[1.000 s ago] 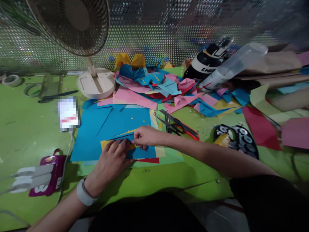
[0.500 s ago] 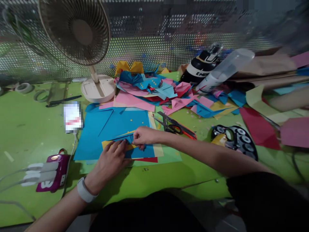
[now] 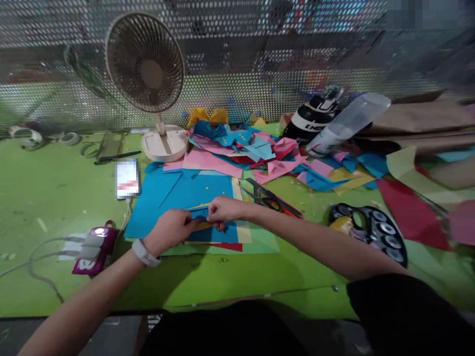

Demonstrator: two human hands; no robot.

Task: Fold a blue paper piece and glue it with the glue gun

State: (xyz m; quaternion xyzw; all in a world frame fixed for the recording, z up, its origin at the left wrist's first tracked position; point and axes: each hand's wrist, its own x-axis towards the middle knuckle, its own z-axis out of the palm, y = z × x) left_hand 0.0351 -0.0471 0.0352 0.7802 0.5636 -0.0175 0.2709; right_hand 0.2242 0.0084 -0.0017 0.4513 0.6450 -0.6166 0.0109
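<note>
A small folded blue and yellow paper [image 3: 202, 226] lies on a large blue sheet [image 3: 152, 207] in front of me. At its left end is my left hand [image 3: 171, 230], fingers curled in and thumb against the paper. My right hand [image 3: 222, 210] pinches the paper from the right, its fingers bent and closed. The hands cover both ends of the folded piece. Cream, red and green sheets show from under the blue one. Scissors [image 3: 272, 201] with black handles lie just beyond my right forearm, beside a long dark tool with an orange edge.
A heap of crumpled coloured paper [image 3: 230, 141] lies behind the sheets. A fan [image 3: 165, 143], a phone [image 3: 127, 178] and a purple power adapter [image 3: 97, 249] with cables stand to the left. A black bottle [image 3: 309, 118], a clear bottle [image 3: 349, 123] and a black tray [image 3: 382, 230] are right.
My left hand has drawn its spread fingers off the top of the folded paper and curled them at its left end. The right hand keeps its pinch. The camera view has tilted up.
</note>
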